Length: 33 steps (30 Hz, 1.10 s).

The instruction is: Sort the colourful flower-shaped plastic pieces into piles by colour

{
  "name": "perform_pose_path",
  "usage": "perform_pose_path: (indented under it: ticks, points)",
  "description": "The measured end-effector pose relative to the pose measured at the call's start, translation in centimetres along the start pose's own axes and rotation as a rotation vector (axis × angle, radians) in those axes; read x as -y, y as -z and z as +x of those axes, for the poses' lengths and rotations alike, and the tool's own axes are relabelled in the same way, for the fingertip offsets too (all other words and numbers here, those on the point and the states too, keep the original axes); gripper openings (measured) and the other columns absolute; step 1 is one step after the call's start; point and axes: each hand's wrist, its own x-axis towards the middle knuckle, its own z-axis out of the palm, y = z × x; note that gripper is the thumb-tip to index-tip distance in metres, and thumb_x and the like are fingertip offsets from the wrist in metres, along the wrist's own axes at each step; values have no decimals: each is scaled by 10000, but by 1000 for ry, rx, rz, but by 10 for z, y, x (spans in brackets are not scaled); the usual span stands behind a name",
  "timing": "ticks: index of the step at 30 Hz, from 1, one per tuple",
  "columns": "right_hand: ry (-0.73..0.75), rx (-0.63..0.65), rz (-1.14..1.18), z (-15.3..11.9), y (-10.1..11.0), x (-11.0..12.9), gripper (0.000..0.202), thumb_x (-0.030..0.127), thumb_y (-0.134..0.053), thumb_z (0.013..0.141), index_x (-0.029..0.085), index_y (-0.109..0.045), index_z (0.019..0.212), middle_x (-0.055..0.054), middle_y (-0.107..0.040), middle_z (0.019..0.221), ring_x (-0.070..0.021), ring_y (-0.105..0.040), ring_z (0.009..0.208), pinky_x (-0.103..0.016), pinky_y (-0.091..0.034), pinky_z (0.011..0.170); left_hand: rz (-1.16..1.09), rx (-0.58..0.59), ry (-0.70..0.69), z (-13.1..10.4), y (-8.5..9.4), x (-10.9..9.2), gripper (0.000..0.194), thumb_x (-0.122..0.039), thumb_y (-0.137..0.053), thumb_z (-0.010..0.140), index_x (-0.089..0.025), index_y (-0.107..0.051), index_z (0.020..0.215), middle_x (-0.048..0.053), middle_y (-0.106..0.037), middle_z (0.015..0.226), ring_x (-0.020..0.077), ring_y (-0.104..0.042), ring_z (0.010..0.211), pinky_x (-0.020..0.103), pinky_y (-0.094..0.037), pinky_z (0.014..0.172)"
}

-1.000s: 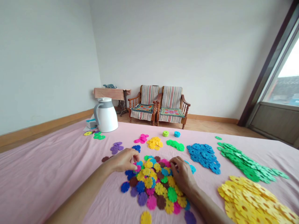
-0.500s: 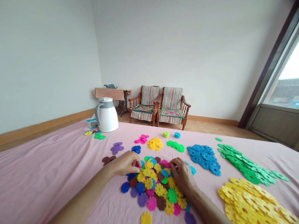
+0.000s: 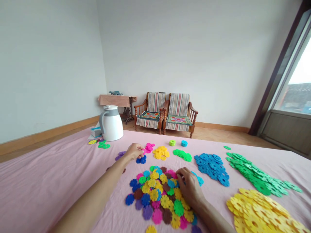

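Observation:
My left hand (image 3: pixel 135 152) reaches over the cloth with its fingers pinched, at the edge of a small group of pink flower-shaped plastic discs (image 3: pixel 150 147). A pink disc shows at its fingertips, just above the dark blue discs (image 3: pixel 141 159). My right hand (image 3: pixel 189 184) rests on the right side of a mixed pile of flower-shaped discs (image 3: pixel 159 194) in several colours. Its fingers are curled down beside a pink disc in the pile; what lies under them is hidden. My left forearm partly covers purple discs (image 3: pixel 120 156) and brown discs (image 3: pixel 124 170).
Sorted groups surround the pile: yellow discs (image 3: pixel 161 153), light green discs (image 3: pixel 182 155), blue discs (image 3: pixel 213 168), green discs (image 3: pixel 257 174) and a large yellow heap (image 3: pixel 259 213). A white jug (image 3: pixel 113 126) stands at the back left of the pink cloth (image 3: pixel 48 181). Two chairs (image 3: pixel 178 116) are beyond.
My left hand has moved up and away from the mixed pile to the pink group. My right hand has stayed nearly in place. The view has tilted slightly.

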Motion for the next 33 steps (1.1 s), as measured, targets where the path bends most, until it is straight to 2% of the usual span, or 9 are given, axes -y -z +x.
perform_pose_path:
  ticks: [3, 6, 9, 12, 15, 17, 21, 26, 33]
  points:
    - [-1, -2, -3, 0, 1, 2, 233, 185, -370, 844, 189, -575, 733, -33, -587, 733, -157, -550, 698, -257, -389, 638, 2, -76, 13, 14, -6, 4, 222, -111, -575, 724, -100, -614, 942, 24, -660, 668, 129, -652, 631, 169, -479, 524]
    - [-2, 3, -6, -1, 1, 3, 226, 184, -377, 844, 189, -573, 732, -30, -586, 731, -155, -551, 695, -251, -386, 633, 37, -84, -12, 10, -3, 9, 224, -118, -558, 726, -115, -609, 943, 29, -659, 698, 131, -648, 653, 162, -460, 503]
    - [9, 1, -13, 0, 0, 2, 219, 186, -383, 843, 191, -570, 729, -28, -586, 727, -157, -552, 695, -250, -385, 631, 85, 17, -63, -8, 6, 9, 176, -137, -577, 681, -126, -622, 850, 2, -627, 622, 129, -616, 596, 173, -433, 475]
    - [11, 9, -10, 0, 0, 1, 213, 181, -386, 838, 191, -570, 731, -28, -584, 729, -158, -553, 696, -249, -386, 628, 127, 196, -99, -32, 19, 7, 150, -160, -610, 612, -130, -638, 756, -19, -596, 580, 123, -580, 536, 189, -419, 477]
    - [11, 26, -6, 0, 0, 1, 210, 175, -388, 833, 191, -571, 730, -29, -581, 733, -158, -552, 698, -251, -387, 629, 242, 410, -178, -51, 28, 5, 215, -185, -625, 578, -148, -655, 788, -20, -593, 643, 119, -559, 576, 189, -400, 504]
    - [14, 23, -8, 0, 1, 1, 207, 170, -392, 829, 191, -573, 731, -30, -582, 735, -159, -553, 705, -254, -387, 637, 324, 500, -242, -60, 31, 3, 272, -194, -639, 562, -166, -652, 833, -22, -586, 711, 114, -539, 630, 180, -391, 531]
    - [4, 26, -5, 0, 1, 2, 202, 159, -396, 824, 190, -575, 736, -32, -582, 745, -161, -551, 719, -258, -387, 653, 413, 567, -274, -66, 25, -1, 317, -208, -684, 519, -181, -622, 829, -39, -552, 732, 106, -498, 640, 175, -378, 547]
    - [-6, 50, 2, 1, 0, 0, 197, 168, -394, 831, 186, -568, 739, -33, -574, 748, -161, -539, 717, -260, -385, 650, 469, 605, -283, -66, 15, -4, 233, -220, -678, 534, -171, -558, 727, -55, -503, 619, 110, -479, 596, 181, -352, 514]
    - [-1, 47, 5, 1, -1, 0, 197, 176, -391, 835, 190, -563, 740, -33, -573, 755, -163, -538, 728, -261, -382, 653, 373, 603, -243, -63, 17, 2, 224, -201, -646, 546, -170, -541, 741, -55, -517, 625, 112, -506, 599, 181, -367, 511]
